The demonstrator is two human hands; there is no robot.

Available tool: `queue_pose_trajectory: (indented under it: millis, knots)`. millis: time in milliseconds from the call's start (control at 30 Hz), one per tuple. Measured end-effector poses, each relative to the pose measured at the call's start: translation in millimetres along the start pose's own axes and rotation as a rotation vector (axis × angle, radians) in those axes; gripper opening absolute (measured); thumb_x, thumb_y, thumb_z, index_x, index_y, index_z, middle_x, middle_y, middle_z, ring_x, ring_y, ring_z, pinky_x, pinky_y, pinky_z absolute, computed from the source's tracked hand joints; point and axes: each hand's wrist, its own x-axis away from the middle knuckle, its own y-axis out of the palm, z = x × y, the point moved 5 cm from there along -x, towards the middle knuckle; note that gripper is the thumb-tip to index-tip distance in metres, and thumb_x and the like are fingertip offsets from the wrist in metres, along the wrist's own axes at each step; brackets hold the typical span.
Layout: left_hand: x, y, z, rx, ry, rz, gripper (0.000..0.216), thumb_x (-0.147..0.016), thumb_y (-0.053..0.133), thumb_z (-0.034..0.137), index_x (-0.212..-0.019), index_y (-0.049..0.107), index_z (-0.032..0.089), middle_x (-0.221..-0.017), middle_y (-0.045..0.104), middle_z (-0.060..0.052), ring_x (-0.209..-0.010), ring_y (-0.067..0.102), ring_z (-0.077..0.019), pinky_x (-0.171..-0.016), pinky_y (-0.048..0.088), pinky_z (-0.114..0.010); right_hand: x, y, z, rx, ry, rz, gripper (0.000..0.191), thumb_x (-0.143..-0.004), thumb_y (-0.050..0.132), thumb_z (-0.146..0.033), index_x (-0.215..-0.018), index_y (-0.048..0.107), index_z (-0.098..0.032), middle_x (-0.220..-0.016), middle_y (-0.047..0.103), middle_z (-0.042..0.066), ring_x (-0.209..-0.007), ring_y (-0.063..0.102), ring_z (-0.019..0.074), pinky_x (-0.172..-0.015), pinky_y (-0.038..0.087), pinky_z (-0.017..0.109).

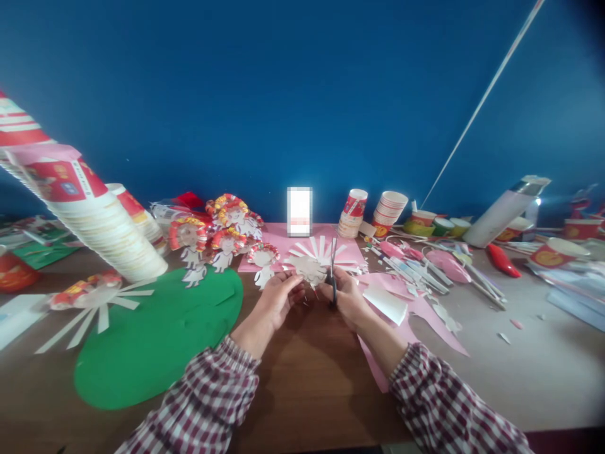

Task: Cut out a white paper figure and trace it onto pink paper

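Note:
Between my hands is a pale paper cutout (309,270) with an uneven outline. My left hand (281,293) pinches its left edge. Scissors (333,277) are in my right hand (347,296), blades pointing up and away from me at the cutout's right side. Whether the blades touch the paper I cannot tell. Just beyond lies a paper cup cut into white strips (319,249), fanned out on a pink sheet (276,236). Small paper figures with red and yellow curled rims (227,243) stand to the left of my left hand.
A green oval sheet (161,340) covers the table's left side, near a tall leaning stack of paper cups (108,227). Further cup stacks (352,214) stand at the back. Markers (420,268), a white rolled paper (385,304) and pink scraps (435,321) lie on the right.

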Motion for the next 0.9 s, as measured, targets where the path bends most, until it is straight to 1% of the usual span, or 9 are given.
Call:
queue_pose_trajectory:
  millis: [167,300,467,733,900]
  knots:
    - [0.1,-2.0,-3.0,0.047,-0.042,-0.007,0.013,-0.065,0.069,0.011,-0.071,0.058,0.014,-0.062,0.06,0.002,-0.054,0.059,-0.0074,-0.051,0.05,-0.017,-0.3,-0.5,-0.4,0.014,-0.013,0.011,0.038,-0.059,0.073,-0.02,-0.092,0.055,-0.018,-0.068,0.058,-0.004,-0.055,0.049,0.0091,-0.051,0.038,0.02]
    - [0.4,-1.5,-4.7,0.111,-0.1,-0.038,0.014,-0.064,0.069,0.01,-0.072,0.059,0.014,-0.061,0.06,0.002,-0.053,0.059,-0.0073,-0.05,0.051,-0.017,0.0,-1.9,-3.1,0.065,-0.037,0.058,0.037,-0.06,0.072,-0.023,-0.092,0.055,-0.018,-0.066,0.056,-0.004,-0.055,0.048,0.0092,-0.049,0.037,0.02]
    - [2.9,-0.1,-5.3,0.15,-0.185,-0.028,0.011,-0.065,0.069,0.008,-0.071,0.06,0.013,-0.061,0.061,0.0,-0.052,0.058,-0.0071,-0.049,0.051,-0.016,0.5,-3.8,-7.0,0.1,-0.078,0.104,0.037,-0.06,0.072,-0.024,-0.093,0.056,-0.018,-0.066,0.055,-0.003,-0.058,0.049,0.0095,-0.05,0.038,0.02]
    - [3.4,-1.1,-2.6,0.174,-0.186,-0.02,0.004,-0.07,0.064,0.008,-0.072,0.062,0.011,-0.061,0.062,-0.001,-0.051,0.059,-0.0077,-0.049,0.052,-0.017,0.2,-4.1,-5.0,0.104,-0.092,0.095,0.032,-0.061,0.071,-0.021,-0.09,0.057,-0.019,-0.065,0.054,-0.005,-0.056,0.047,0.008,-0.05,0.036,0.019]
    - [3.6,0.5,-2.7,0.255,-0.22,-0.019,0.005,-0.072,0.062,0.006,-0.069,0.061,0.011,-0.063,0.063,-0.002,-0.051,0.058,-0.0066,-0.05,0.052,-0.016,-1.5,-4.3,-4.4,0.133,-0.104,0.082,0.035,-0.061,0.071,-0.023,-0.092,0.056,-0.019,-0.064,0.055,-0.004,-0.056,0.048,0.0093,-0.049,0.036,0.019]
